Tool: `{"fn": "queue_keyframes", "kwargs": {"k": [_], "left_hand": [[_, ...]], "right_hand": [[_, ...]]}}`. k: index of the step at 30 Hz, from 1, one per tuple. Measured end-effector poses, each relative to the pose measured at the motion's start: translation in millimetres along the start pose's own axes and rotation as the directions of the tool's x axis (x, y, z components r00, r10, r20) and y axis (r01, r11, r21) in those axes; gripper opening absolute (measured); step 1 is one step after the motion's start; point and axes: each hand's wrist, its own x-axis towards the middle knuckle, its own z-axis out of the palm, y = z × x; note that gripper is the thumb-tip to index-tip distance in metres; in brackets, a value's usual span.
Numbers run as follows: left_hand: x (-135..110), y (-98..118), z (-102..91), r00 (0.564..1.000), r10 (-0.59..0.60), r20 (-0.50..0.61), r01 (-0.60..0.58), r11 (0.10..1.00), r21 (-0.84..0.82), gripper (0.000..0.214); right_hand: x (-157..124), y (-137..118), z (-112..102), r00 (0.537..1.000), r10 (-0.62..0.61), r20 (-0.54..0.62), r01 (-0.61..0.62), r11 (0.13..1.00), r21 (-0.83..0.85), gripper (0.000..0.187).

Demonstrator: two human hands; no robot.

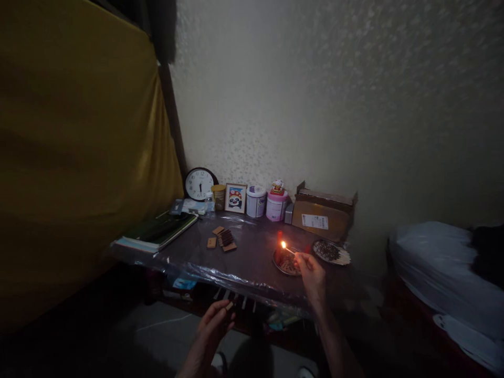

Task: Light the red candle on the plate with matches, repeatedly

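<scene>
My right hand [310, 272] pinches a burning match [287, 249]. Its flame sits just above a red candle [279, 247] standing on a small round plate [284, 265]. My left hand [216, 322] is lower, in front of the table edge, with its fingers closed on a small matchbox [229, 306]. Both hands reach out over a dark table [252, 262] covered in clear plastic.
A second plate of spent matches [329, 252] lies right of the candle. Small brown matchboxes [222, 239] lie mid-table, books [157, 232] at left. Along the wall stand a clock [199, 184], tins [256, 201], a framed picture [235, 198] and a cardboard box [323, 215]. A bed [444, 273] is at right.
</scene>
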Motion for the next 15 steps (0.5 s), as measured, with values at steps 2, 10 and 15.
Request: {"fn": "queue_keyframes", "kwargs": {"k": [2,10,15], "left_hand": [[0.8,-1.0,-0.3,1.000,0.000,-0.020,0.000,1.000,-0.001,0.036],[0.9,-1.6,2.8,0.999,0.011,-0.032,-0.011,1.000,0.013,0.039],[-1.6,-0.4,4.9,0.999,0.013,-0.041,-0.013,1.000,0.005,0.040]], "right_hand": [[6.9,-2.6,0.9,1.000,-0.011,0.007,0.011,1.000,-0.004,0.022],[29.8,-13.6,2.8,0.998,-0.060,0.022,0.061,0.998,-0.027,0.024],[45.1,-11.4,3.6,0.995,-0.093,0.033,0.094,0.995,-0.030,0.024]]}}
